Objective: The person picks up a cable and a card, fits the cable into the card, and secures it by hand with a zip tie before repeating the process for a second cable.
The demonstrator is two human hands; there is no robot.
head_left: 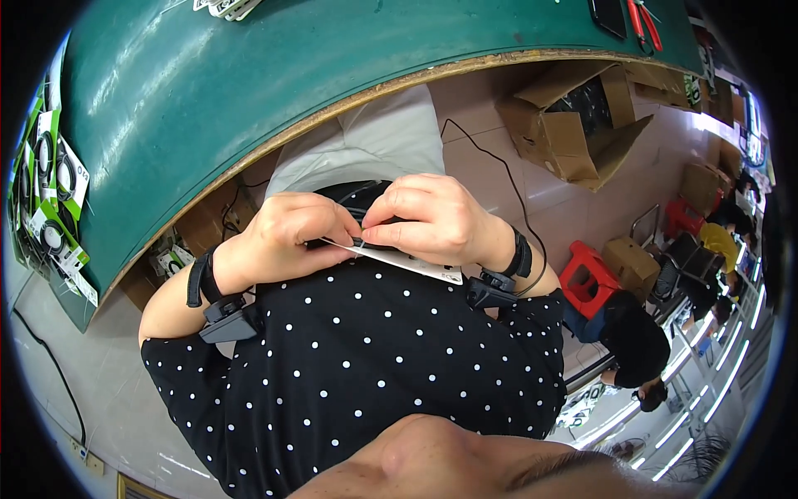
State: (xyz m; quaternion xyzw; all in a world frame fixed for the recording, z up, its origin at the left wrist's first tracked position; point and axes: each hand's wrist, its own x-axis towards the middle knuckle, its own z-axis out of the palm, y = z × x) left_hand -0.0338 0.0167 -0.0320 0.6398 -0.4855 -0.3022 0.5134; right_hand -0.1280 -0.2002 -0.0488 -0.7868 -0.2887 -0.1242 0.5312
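Observation:
In front of my body, both hands meet over a white printed card (420, 267) and a coiled black cable (357, 213). My left hand (301, 230) is closed, pinching the card's left end beside the cable. The fingers of my right hand (439, 219) are also closed, with the fingertips on the cable just above the card. Between the two sets of fingertips is a short black piece of the cable; finer detail there is covered by the fingers. The card slants down to the right, below my right hand.
A green-topped table (249, 83) curves ahead of me. Packaged cables on cards (54, 191) pile up at its left end. At the far right lie red-handled pliers (644, 25) and a black phone (608, 17). An open cardboard box (565, 141) and red stool (588, 279) stand right.

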